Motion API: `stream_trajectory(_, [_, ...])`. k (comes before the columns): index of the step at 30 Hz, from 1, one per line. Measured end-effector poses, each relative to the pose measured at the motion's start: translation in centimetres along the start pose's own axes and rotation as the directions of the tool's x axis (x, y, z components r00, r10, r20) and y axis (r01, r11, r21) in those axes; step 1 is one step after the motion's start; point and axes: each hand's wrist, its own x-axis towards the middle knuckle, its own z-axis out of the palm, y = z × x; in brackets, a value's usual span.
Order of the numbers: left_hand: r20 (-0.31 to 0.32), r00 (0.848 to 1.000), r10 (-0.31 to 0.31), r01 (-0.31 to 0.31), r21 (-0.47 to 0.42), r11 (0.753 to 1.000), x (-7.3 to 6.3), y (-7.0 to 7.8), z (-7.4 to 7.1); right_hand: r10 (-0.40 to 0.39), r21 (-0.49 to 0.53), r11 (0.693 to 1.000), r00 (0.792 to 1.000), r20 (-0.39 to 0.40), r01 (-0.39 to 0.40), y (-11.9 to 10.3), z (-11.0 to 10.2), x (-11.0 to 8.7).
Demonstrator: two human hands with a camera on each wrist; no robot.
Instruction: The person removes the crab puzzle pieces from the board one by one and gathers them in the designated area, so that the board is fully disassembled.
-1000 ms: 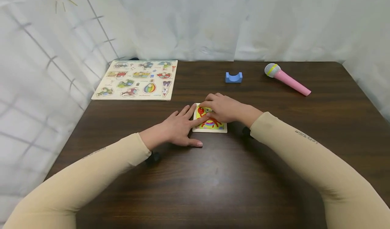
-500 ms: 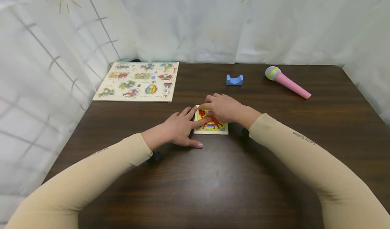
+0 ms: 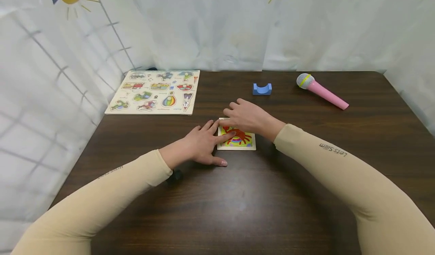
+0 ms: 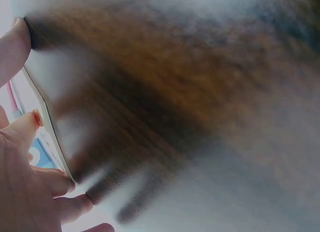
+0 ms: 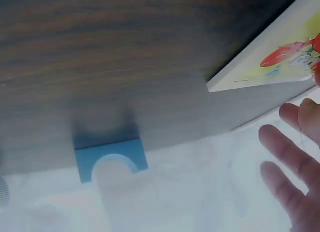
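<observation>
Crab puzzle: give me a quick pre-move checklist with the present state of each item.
1. Crab puzzle lies flat on the table: ok.
2. Left hand steadies the puzzle, fingers straight on its left edge: ok.
3. Right hand over the puzzle's far edge, fingers spread, gripping nothing: ok.
4. All puzzle pieces seated: cannot tell, the hands cover part of it.
5. Blue block and microphone lie apart from the hands: ok.
6. Big puzzle board lies at the far left, out of the way: ok.
</observation>
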Motion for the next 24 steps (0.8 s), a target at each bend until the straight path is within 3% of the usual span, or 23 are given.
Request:
stream_trajectory(5, [-0.006, 1.000, 0.007, -0.007, -0.002, 1.000, 0.0, 0.0, 0.1, 0.006, -0.001, 1.000, 1.000, 0.000, -0.006, 0.0, -0.1, 0.5])
stream_trajectory(9, [-0.011, 1.000, 0.007, -0.007, -0.011, 1.000, -0.1, 0.0, 0.2, 0.069, 0.187, 0.979, 0.997, 0.048, -0.076, 0.1, 0.0, 0.6])
stream_trajectory(11, [-0.011, 1.000, 0.008, -0.008, -0.019, 1.000, -0.2, 0.0, 0.1, 0.117, 0.332, 0.933, 0.989, 0.089, -0.140, 0.2, 0.1, 0.6])
stream_trajectory(15, [-0.011, 1.000, 0.011, -0.012, -0.025, 1.000, -0.2, -0.1, 0.1, 0.210, 0.597, 0.759, 0.966, 0.153, -0.259, 0.4, 0.6, 0.5])
stream_trajectory(18, [-0.011, 1.000, 0.014, -0.014, -0.020, 1.000, -0.2, -0.1, 0.1, 0.237, 0.705, 0.652, 0.958, 0.162, -0.280, 0.5, 0.9, 0.5])
stream_trajectory(20, [-0.009, 1.000, 0.013, -0.013, -0.018, 1.000, -0.2, -0.1, 0.2, 0.229, 0.739, 0.619, 0.961, 0.156, -0.267, 0.5, 1.1, 0.6])
stream_trajectory(24, [-0.001, 1.000, 0.007, -0.007, -0.026, 1.000, -0.2, -0.1, 0.2, 0.219, 0.767, 0.589, 0.964, 0.150, -0.253, 0.5, 1.4, 0.9])
